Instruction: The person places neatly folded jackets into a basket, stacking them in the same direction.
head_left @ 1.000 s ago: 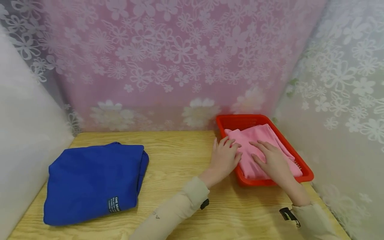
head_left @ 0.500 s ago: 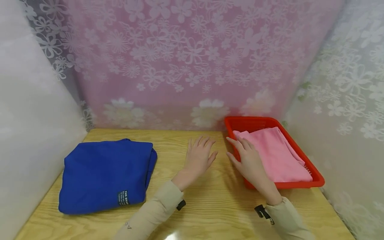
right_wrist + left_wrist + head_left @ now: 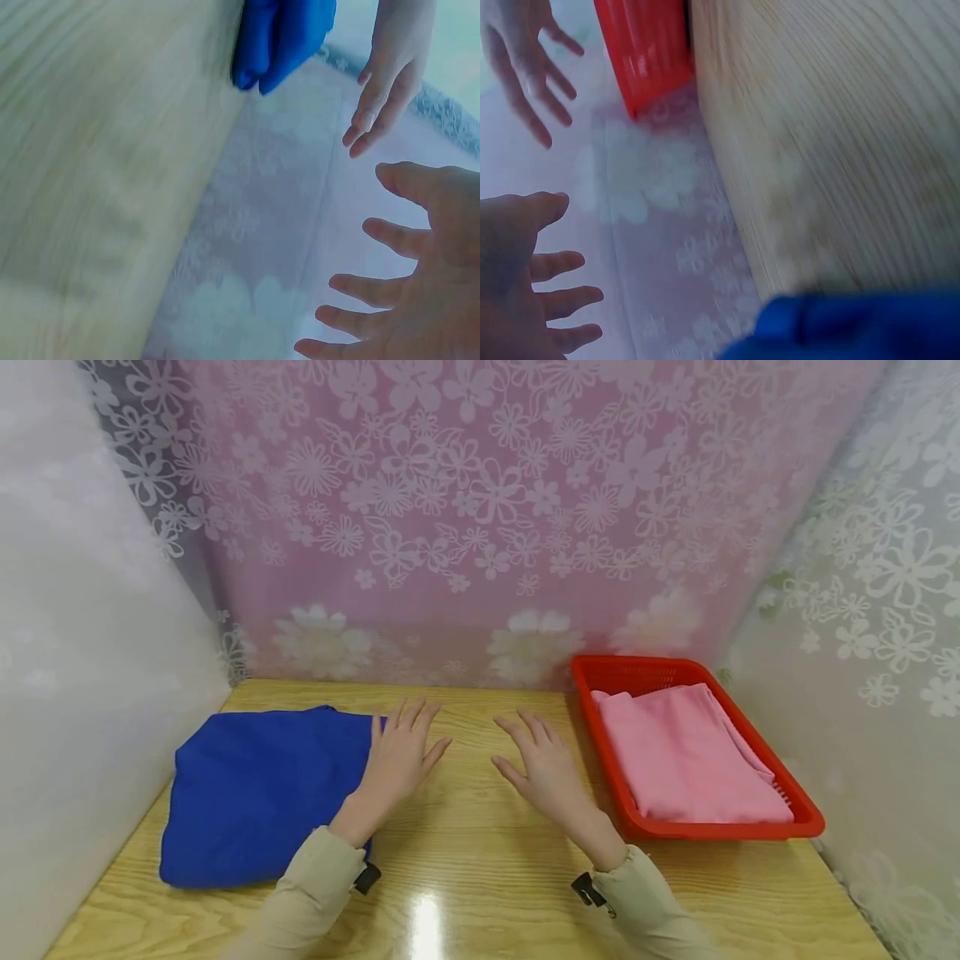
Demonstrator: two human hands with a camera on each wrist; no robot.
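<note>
Head view: I see a person's two hands raised above a wood-grain table (image 3: 480,868), both to the left of a red basket (image 3: 720,832). The right hand (image 3: 551,772), fingers spread and relaxed, is nearer the basket, just left of it. The left hand (image 3: 397,756), its fingers likewise loosely extended, is well left of the basket, over the basket-facing edge of a folded blue cloth (image 3: 262,793); the right wrist view shows a gap between hand and cloth. A folded pink cloth (image 3: 690,752) lies inside the basket, apart from both hands. One second ago both hands were over that pink cloth; now they have shifted left, away from the basket. The pink cloth has stayed inside, and the left arm now hides the blue cloth's label.
</note>
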